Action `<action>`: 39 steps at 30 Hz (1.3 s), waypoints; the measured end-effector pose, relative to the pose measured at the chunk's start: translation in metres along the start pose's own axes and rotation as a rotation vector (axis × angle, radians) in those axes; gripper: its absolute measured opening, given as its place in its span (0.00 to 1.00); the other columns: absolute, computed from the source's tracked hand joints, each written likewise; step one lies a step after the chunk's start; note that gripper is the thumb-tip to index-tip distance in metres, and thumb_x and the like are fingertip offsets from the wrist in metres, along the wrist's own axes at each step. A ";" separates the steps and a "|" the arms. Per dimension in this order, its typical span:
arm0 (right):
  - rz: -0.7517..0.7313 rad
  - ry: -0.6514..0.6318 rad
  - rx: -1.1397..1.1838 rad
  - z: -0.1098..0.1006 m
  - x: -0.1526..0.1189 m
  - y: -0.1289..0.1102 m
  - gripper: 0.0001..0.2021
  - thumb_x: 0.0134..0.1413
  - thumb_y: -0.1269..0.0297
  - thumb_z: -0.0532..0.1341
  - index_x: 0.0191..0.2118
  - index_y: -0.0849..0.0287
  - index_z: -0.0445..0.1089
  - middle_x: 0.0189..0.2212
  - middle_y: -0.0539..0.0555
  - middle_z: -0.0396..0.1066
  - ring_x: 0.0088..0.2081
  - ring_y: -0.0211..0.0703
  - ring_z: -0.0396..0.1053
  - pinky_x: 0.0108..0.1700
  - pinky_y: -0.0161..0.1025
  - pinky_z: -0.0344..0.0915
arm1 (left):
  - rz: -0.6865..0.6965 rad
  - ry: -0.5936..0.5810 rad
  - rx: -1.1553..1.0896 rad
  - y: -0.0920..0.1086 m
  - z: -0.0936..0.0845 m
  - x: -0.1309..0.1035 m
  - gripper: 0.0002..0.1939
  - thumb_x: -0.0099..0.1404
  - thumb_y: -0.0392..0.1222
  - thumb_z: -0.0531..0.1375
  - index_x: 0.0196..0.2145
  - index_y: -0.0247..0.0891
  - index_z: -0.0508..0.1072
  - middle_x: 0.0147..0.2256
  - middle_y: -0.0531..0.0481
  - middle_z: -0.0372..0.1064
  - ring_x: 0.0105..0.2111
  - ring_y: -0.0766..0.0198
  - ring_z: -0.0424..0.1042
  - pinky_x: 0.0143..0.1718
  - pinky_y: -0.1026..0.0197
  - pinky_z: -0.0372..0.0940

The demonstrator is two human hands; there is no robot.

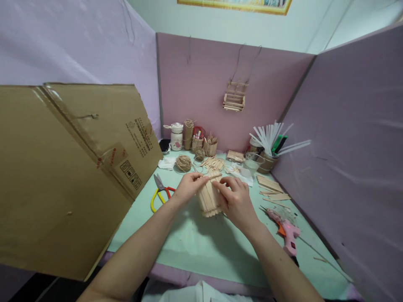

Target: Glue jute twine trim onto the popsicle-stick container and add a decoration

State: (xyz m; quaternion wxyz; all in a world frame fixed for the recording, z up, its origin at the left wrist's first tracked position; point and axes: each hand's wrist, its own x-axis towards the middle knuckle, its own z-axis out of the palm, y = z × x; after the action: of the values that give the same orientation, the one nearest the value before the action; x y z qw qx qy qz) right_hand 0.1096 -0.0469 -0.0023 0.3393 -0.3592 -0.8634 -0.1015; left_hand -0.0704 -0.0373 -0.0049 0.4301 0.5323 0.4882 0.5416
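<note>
Between my hands is a small cup made of wooden craft sticks (pixel 208 198), tilted, with its scalloped stick ends toward me. My left hand (pixel 189 187) is closed on its upper left edge, thumb lying along the rim. On the other side, my right hand (pixel 236 197) has its fingers curled against the cup's right side, fingertips near the upper band. Whether a strand of twine is pinched there is too small to tell. Left of the cup lie scissors (pixel 160 193) with yellow and red handles, blades spread. A ball of twine (pixel 183 163) sits behind my left hand.
A pink glue gun (pixel 288 235) lies at right, below loose craft sticks (pixel 271 184). Glue sticks (pixel 269 138) stand in a holder beside a clear plastic cup (pixel 252 162). A large cardboard sheet (pixel 78 180) rises at left. A small stick-built basket (pixel 234 101) hangs on the back wall.
</note>
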 end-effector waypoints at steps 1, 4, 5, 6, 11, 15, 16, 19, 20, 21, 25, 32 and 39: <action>-0.001 0.006 -0.005 0.000 0.000 0.000 0.13 0.60 0.72 0.55 0.48 0.57 0.71 0.41 0.57 0.69 0.43 0.49 0.63 0.42 0.44 0.53 | 0.002 -0.003 -0.003 0.000 0.000 0.000 0.16 0.53 0.52 0.63 0.26 0.33 0.74 0.25 0.52 0.68 0.29 0.64 0.64 0.31 0.64 0.57; -0.001 0.014 -0.022 0.000 0.000 -0.002 0.12 0.61 0.71 0.55 0.48 0.57 0.71 0.40 0.57 0.69 0.43 0.49 0.63 0.41 0.44 0.54 | 0.007 -0.005 -0.001 0.001 0.000 0.000 0.16 0.54 0.52 0.62 0.26 0.33 0.74 0.25 0.52 0.67 0.29 0.65 0.63 0.30 0.64 0.57; -0.002 0.017 -0.028 0.000 0.000 -0.002 0.12 0.61 0.71 0.55 0.48 0.57 0.71 0.40 0.57 0.69 0.43 0.49 0.63 0.41 0.44 0.54 | 0.009 -0.003 0.000 0.001 0.000 0.000 0.16 0.54 0.52 0.62 0.26 0.34 0.73 0.25 0.52 0.67 0.29 0.65 0.63 0.30 0.64 0.57; -0.003 0.019 -0.033 -0.001 0.000 -0.003 0.12 0.61 0.71 0.54 0.48 0.57 0.71 0.40 0.57 0.69 0.43 0.49 0.63 0.41 0.44 0.54 | 0.013 -0.003 0.004 0.000 0.000 0.000 0.16 0.54 0.52 0.62 0.26 0.34 0.73 0.25 0.52 0.67 0.29 0.65 0.63 0.30 0.64 0.57; -0.001 0.035 -0.043 -0.001 -0.001 -0.005 0.13 0.61 0.71 0.54 0.48 0.57 0.70 0.40 0.57 0.69 0.43 0.49 0.63 0.41 0.45 0.54 | 0.041 -0.009 0.030 -0.001 0.000 0.000 0.16 0.55 0.52 0.62 0.26 0.34 0.73 0.25 0.52 0.67 0.29 0.64 0.63 0.30 0.64 0.57; -0.002 0.044 -0.038 -0.001 -0.002 -0.005 0.12 0.62 0.71 0.54 0.48 0.57 0.70 0.40 0.57 0.69 0.44 0.49 0.63 0.41 0.45 0.55 | 0.041 -0.007 0.031 -0.002 -0.001 -0.001 0.16 0.55 0.52 0.62 0.26 0.34 0.73 0.25 0.52 0.67 0.29 0.64 0.63 0.30 0.64 0.57; -0.001 0.043 -0.037 0.000 -0.002 -0.005 0.12 0.62 0.71 0.54 0.48 0.57 0.70 0.40 0.57 0.70 0.44 0.49 0.63 0.42 0.45 0.55 | 0.044 -0.008 0.031 -0.002 -0.001 -0.001 0.16 0.55 0.52 0.62 0.26 0.34 0.73 0.25 0.52 0.67 0.29 0.64 0.64 0.30 0.64 0.57; 0.000 0.044 -0.038 0.001 -0.003 -0.004 0.13 0.61 0.71 0.55 0.49 0.57 0.70 0.40 0.58 0.70 0.44 0.50 0.63 0.41 0.45 0.55 | 0.053 -0.018 0.033 -0.001 -0.001 -0.001 0.15 0.56 0.51 0.62 0.26 0.34 0.73 0.25 0.52 0.67 0.29 0.64 0.63 0.30 0.64 0.57; 0.000 0.044 -0.037 0.001 -0.003 -0.004 0.13 0.61 0.71 0.55 0.49 0.57 0.70 0.40 0.58 0.70 0.44 0.50 0.63 0.41 0.46 0.55 | 0.053 -0.020 0.035 -0.001 -0.001 -0.001 0.15 0.56 0.51 0.62 0.26 0.34 0.73 0.25 0.52 0.67 0.29 0.64 0.63 0.30 0.64 0.57; 0.000 0.044 -0.036 0.002 -0.003 -0.004 0.13 0.61 0.71 0.55 0.49 0.57 0.70 0.40 0.58 0.70 0.44 0.50 0.63 0.41 0.46 0.56 | 0.054 -0.024 0.037 0.000 -0.001 -0.001 0.15 0.56 0.51 0.62 0.26 0.34 0.73 0.25 0.52 0.67 0.29 0.64 0.63 0.30 0.64 0.57; 0.002 0.069 0.040 0.001 -0.004 -0.003 0.15 0.60 0.73 0.53 0.51 0.56 0.69 0.43 0.58 0.68 0.44 0.50 0.64 0.43 0.48 0.58 | 0.064 -0.038 0.041 0.002 -0.003 -0.001 0.15 0.57 0.51 0.61 0.27 0.34 0.74 0.26 0.52 0.67 0.30 0.64 0.64 0.31 0.64 0.57; 0.314 0.281 0.523 0.003 -0.014 0.008 0.26 0.59 0.63 0.57 0.62 0.49 0.55 0.55 0.59 0.58 0.56 0.52 0.60 0.54 0.53 0.60 | 0.129 -0.071 0.039 0.004 -0.016 0.002 0.16 0.58 0.52 0.61 0.31 0.35 0.76 0.31 0.50 0.72 0.34 0.62 0.67 0.36 0.63 0.60; 0.571 -0.009 1.126 0.042 -0.042 0.009 0.55 0.41 0.50 0.70 0.68 0.47 0.34 0.65 0.61 0.45 0.64 0.55 0.52 0.57 0.52 0.61 | 0.187 -0.095 0.039 -0.005 -0.023 0.008 0.17 0.58 0.53 0.62 0.34 0.36 0.77 0.36 0.48 0.73 0.38 0.60 0.67 0.40 0.62 0.62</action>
State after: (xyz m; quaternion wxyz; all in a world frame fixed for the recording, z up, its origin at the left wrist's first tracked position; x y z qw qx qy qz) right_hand 0.1157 -0.0459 -0.0625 0.4864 -0.3421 -0.6561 0.4646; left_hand -0.0939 -0.0301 -0.0074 0.3898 0.6089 0.4258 0.5440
